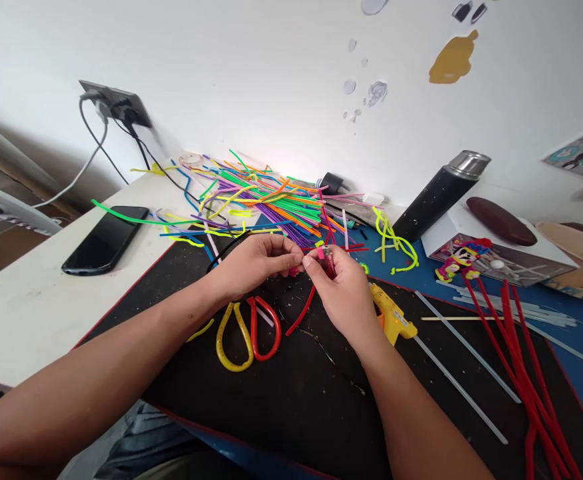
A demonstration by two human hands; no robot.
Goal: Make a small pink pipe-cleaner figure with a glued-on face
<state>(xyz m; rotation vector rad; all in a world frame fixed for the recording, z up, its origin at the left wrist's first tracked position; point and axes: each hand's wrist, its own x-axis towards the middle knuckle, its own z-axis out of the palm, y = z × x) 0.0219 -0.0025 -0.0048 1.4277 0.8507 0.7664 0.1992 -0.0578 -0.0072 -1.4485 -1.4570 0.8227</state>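
In front of me, my left hand point(259, 263) and my right hand point(344, 290) meet with their fingertips pinched together. Between them is a small pink-and-red pipe cleaner piece point(322, 253), mostly covered by the right fingers. A bit of pink also shows under the left fingertips. From below the hands a red pipe cleaner point(302, 312) slants down toward the mat; I cannot tell if it joins the held piece. Scissors with one yellow and one red handle point(235, 347) lie just below my left hand, blades hidden. Beside my right wrist is a yellow glue gun point(395, 321).
A heap of coloured pipe cleaners point(276, 203) lies behind my hands. Right are glue sticks point(464, 393), red pipe cleaners point(526, 373), a small colourful figure point(464, 259) and a leaning black flask point(434, 200). A phone point(106, 240) rests left of the black mat point(281, 413).
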